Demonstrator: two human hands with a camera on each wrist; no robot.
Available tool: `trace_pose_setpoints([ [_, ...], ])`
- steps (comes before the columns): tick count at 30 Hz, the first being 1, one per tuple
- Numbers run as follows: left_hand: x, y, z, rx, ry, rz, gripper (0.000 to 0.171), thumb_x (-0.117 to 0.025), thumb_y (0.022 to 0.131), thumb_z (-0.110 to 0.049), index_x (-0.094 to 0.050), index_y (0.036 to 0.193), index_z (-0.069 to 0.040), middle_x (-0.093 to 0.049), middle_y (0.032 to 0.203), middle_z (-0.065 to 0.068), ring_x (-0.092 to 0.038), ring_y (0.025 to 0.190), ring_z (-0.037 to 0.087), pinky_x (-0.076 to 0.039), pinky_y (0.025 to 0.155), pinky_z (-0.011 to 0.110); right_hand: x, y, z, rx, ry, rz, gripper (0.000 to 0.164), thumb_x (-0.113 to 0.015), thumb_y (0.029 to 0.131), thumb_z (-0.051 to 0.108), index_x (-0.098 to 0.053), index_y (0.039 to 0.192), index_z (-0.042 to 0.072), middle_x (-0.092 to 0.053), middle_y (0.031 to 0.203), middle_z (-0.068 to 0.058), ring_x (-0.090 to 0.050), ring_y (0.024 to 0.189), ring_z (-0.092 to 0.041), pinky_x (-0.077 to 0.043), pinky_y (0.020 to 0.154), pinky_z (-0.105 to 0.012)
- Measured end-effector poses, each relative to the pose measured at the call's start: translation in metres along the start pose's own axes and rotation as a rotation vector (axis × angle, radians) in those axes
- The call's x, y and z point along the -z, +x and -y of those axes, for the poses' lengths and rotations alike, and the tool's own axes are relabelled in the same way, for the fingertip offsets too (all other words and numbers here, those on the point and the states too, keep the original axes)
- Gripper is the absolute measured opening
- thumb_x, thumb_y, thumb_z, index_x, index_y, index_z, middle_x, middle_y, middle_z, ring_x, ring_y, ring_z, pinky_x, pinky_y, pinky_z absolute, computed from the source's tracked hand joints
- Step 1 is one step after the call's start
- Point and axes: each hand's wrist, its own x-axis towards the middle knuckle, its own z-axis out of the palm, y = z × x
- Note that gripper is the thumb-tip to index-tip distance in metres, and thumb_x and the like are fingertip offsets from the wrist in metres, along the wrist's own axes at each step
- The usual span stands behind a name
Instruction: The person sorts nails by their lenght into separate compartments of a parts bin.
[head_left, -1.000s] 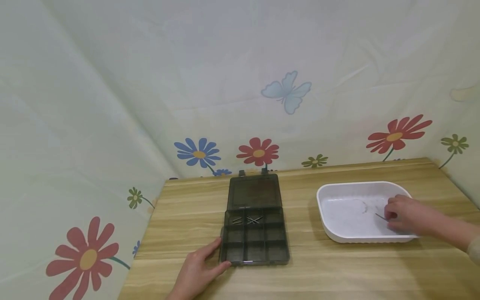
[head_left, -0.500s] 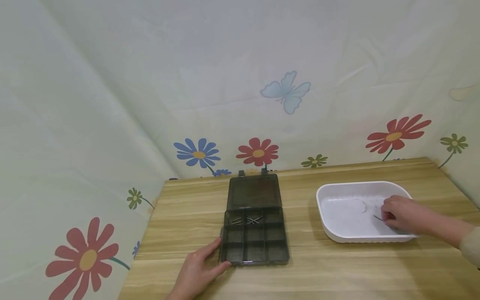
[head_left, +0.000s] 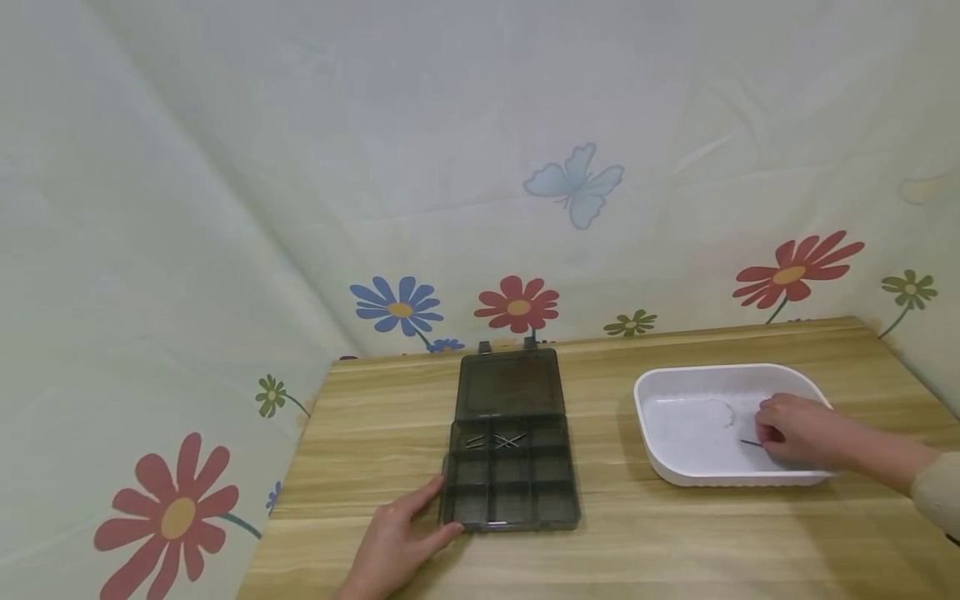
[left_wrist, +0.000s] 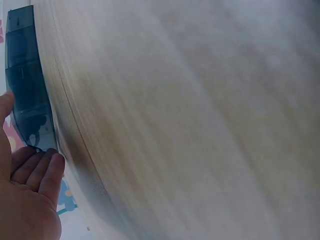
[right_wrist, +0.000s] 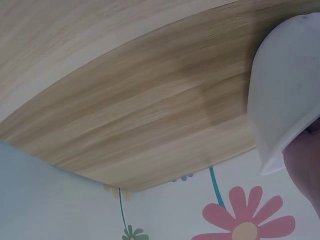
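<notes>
On the table lies a dark see-through compartment box (head_left: 510, 472), its lid (head_left: 510, 383) folded back. My left hand (head_left: 393, 540) rests on the box's near left corner, thumb at the front edge and fingers along the left side; the left wrist view shows the fingers (left_wrist: 45, 172) nearly straight. Several thin metal pins (head_left: 509, 440) lie in the back left and back middle compartments. Inside a white tray (head_left: 693, 479) on the right, my right hand (head_left: 806, 429) pinches a thin dark metal pin (head_left: 749, 442), whose free end points left. Its gripped end is hidden by the fingers.
A wood-grain table (head_left: 615, 542) carries both containers, with bare wood between them. Behind and to the left hangs a pale cloth (head_left: 420, 167) printed with flowers and a butterfly. The tray's raised wall surrounds the right hand's fingers.
The right hand has shifted slightly left in the tray with the pin, which now lies closer to level. The left hand and the box stay in place.
</notes>
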Motion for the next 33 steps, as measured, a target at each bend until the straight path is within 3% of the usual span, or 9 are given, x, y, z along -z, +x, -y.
trace_pose_setpoints([
  [7, 0.000, 0.000, -0.002, 0.007, -0.005, 0.004, 0.069, -0.093, 0.083, -0.040, -0.071, 0.137, -0.004, -0.073, 0.135, 0.010, -0.073, 0.120, 0.024, -0.059, 0.105, 0.045, 0.006, 0.010, 0.007, -0.028, 0.069, -0.010, 0.025, -0.089, 0.086, 0.012, -0.066, 0.080, 0.020, -0.051, 0.075, 0.013, -0.045, 0.073, -0.004, -0.043, 0.061, -0.022],
  [13, 0.001, 0.000, -0.002, 0.010, 0.000, 0.005, 0.069, -0.093, 0.083, -0.041, -0.071, 0.138, -0.005, -0.072, 0.136, 0.009, -0.072, 0.121, 0.024, -0.058, 0.106, 0.045, 0.026, 0.022, 0.017, -0.021, 0.119, -0.063, 0.022, -0.091, 0.084, 0.010, -0.070, 0.086, 0.016, -0.057, 0.079, 0.012, -0.049, 0.074, -0.007, -0.049, 0.062, -0.021],
  [21, 0.001, 0.000, -0.002, 0.021, 0.010, 0.015, 0.069, -0.093, 0.083, -0.042, -0.072, 0.138, -0.005, -0.073, 0.136, 0.009, -0.072, 0.121, 0.024, -0.059, 0.105, 0.045, 0.050, 0.037, 0.033, -0.042, 0.228, -0.078, 0.015, -0.086, 0.089, 0.007, -0.073, 0.093, 0.012, -0.061, 0.082, 0.011, -0.052, 0.074, -0.008, -0.051, 0.062, -0.021],
  [29, 0.002, 0.000, -0.002, 0.016, 0.008, 0.016, 0.070, -0.092, 0.084, -0.044, -0.071, 0.138, -0.005, -0.072, 0.136, 0.010, -0.073, 0.120, 0.024, -0.059, 0.104, 0.044, 0.062, 0.055, 0.057, 0.019, 0.274, -0.076, 0.011, -0.084, 0.092, 0.010, -0.073, 0.094, 0.014, -0.064, 0.085, 0.012, -0.055, 0.078, -0.007, -0.054, 0.066, -0.024],
  [33, 0.001, 0.000, -0.001, 0.009, 0.011, 0.014, 0.070, -0.092, 0.084, -0.044, -0.071, 0.138, -0.004, -0.072, 0.136, 0.010, -0.073, 0.120, 0.024, -0.059, 0.104, 0.045, 0.064, 0.068, 0.075, 0.094, 0.273, -0.108, 0.011, -0.082, 0.092, 0.009, -0.073, 0.093, 0.016, -0.065, 0.086, 0.014, -0.060, 0.082, -0.004, -0.059, 0.072, -0.028],
])
